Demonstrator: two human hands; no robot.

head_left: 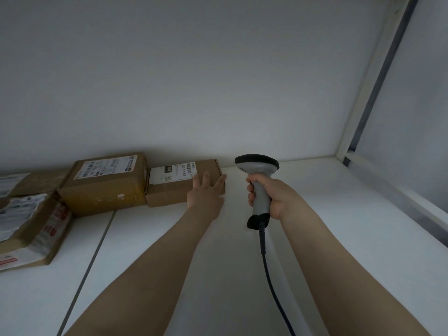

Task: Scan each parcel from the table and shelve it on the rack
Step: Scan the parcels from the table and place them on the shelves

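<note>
Left hand (206, 193), fingers spread flat, rests on the small parcel (169, 191) at its right end; right hand (271, 197) grips a scanner (257, 164).

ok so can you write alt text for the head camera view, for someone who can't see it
A person's left hand rests, fingers straight, on a small cardboard parcel on a white surface, while the right hand grips a corded barcode scanner upright beside it. Other labelled parcels sit to its left.
</note>
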